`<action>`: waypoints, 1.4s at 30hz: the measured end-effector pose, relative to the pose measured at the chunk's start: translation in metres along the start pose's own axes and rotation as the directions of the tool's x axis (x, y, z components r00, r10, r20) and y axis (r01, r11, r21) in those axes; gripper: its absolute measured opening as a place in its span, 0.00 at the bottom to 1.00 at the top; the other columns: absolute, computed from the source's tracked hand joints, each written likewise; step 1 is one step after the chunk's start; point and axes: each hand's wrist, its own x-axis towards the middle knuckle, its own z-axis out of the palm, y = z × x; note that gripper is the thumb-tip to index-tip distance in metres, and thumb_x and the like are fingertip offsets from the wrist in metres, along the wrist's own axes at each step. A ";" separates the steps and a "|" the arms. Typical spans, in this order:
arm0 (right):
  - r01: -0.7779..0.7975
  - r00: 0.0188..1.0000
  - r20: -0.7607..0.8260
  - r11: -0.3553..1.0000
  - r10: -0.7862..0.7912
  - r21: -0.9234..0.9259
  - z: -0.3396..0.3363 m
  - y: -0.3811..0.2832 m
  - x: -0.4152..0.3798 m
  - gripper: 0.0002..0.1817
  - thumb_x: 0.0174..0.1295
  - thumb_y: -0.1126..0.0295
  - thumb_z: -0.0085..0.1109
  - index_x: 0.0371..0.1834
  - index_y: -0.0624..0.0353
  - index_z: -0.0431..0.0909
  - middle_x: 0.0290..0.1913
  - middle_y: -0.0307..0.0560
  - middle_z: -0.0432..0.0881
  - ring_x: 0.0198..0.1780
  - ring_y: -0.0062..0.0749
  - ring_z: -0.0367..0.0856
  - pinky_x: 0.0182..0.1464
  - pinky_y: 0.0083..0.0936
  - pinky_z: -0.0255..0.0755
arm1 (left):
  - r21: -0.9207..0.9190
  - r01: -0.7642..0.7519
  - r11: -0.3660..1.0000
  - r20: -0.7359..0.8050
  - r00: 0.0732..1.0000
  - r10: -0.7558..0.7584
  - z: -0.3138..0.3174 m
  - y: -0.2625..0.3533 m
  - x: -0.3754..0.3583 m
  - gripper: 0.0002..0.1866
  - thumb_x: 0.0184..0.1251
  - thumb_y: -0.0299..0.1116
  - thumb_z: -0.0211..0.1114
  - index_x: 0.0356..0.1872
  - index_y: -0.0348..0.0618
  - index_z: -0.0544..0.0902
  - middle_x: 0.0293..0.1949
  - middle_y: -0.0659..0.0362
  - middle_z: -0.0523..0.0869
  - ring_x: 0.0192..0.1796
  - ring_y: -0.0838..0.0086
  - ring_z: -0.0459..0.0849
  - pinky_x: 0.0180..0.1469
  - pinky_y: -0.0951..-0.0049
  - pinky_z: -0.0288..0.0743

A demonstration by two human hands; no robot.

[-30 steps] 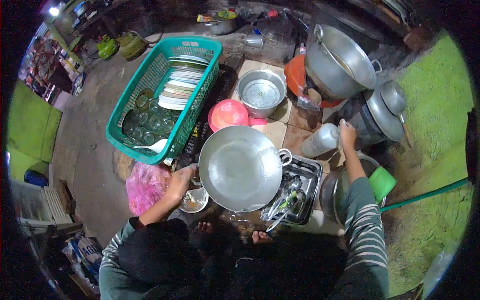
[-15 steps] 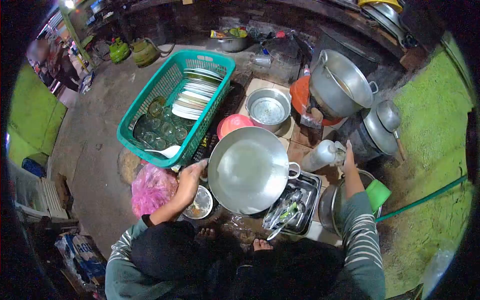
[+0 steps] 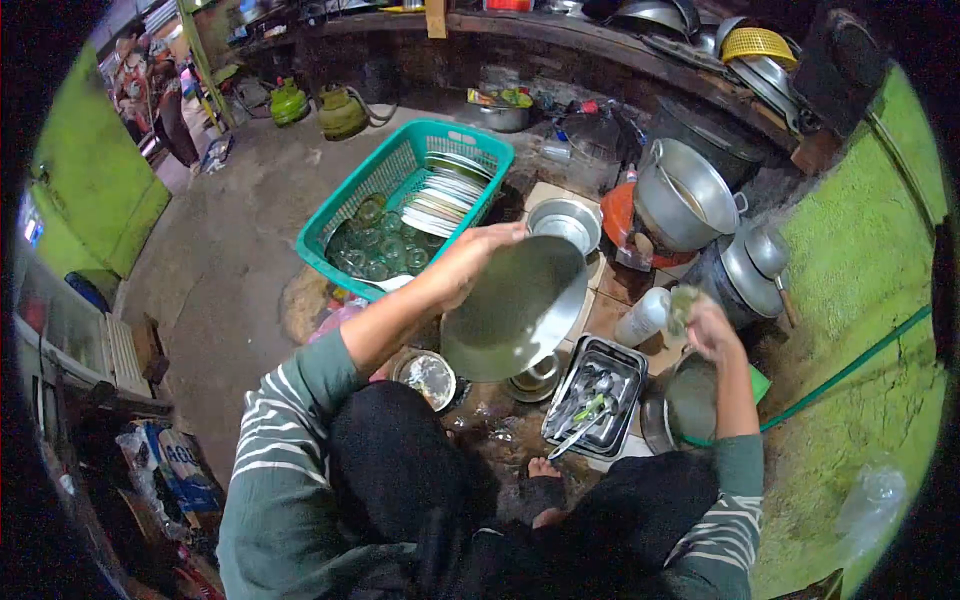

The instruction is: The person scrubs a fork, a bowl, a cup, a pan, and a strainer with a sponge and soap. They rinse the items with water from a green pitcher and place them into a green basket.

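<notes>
At the far left a wide stretch of bare concrete floor (image 3: 230,270) lies open between the green wall and a green basket (image 3: 405,205), which holds glasses and a row of plates leaning along its right side. Just in front of the basket's near edge, the left hand (image 3: 470,262) is raised, its fingers closed over the upper rim of a large metal wok (image 3: 515,310). The wok is tilted up off the floor, its hollow facing the person, and its lower rim hangs over a small bowl (image 3: 428,375) and a metal lid on the wet floor. To the right of the wok sits a metal tray (image 3: 625,355) of spoons and forks, close beside its edge. A white bottle (image 3: 642,315) lies just beyond the tray. The right hand (image 3: 705,325) is lifted above a dark pot (image 3: 690,400), fingers closed on a small greenish sponge (image 3: 682,300). Further right, a green hose (image 3: 850,365) crosses the moss-green ground.
</notes>
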 end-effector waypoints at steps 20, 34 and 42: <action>0.331 0.847 -0.345 0.909 -0.405 -0.254 0.300 -0.023 -0.030 0.10 0.63 0.72 0.44 0.46 0.61 0.65 0.39 0.64 0.76 0.43 0.59 0.76 0.44 0.46 0.67 | -0.244 -0.449 0.859 -0.266 0.883 0.386 0.079 -0.004 -0.049 0.26 0.68 0.40 0.55 0.59 0.30 0.71 0.60 0.53 0.74 0.61 0.70 0.72 0.65 0.71 0.60; 0.597 0.731 -0.257 0.775 -0.633 -0.210 0.292 -0.009 -0.034 0.19 0.61 0.73 0.47 0.55 0.63 0.59 0.45 0.55 0.65 0.47 0.44 0.68 0.51 0.36 0.65 | -0.107 -0.459 0.882 -0.227 0.875 0.428 0.091 -0.016 -0.042 0.21 0.68 0.35 0.55 0.58 0.33 0.74 0.60 0.55 0.75 0.62 0.73 0.70 0.65 0.72 0.59; 0.574 0.681 0.168 0.377 -0.713 -0.727 0.263 -0.016 -0.039 0.17 0.60 0.72 0.51 0.54 0.56 0.69 0.52 0.59 0.68 0.54 0.57 0.68 0.55 0.43 0.65 | -0.302 -0.366 0.880 -0.296 0.914 0.278 0.069 -0.007 -0.041 0.23 0.65 0.36 0.57 0.58 0.31 0.73 0.56 0.53 0.78 0.60 0.71 0.73 0.62 0.72 0.64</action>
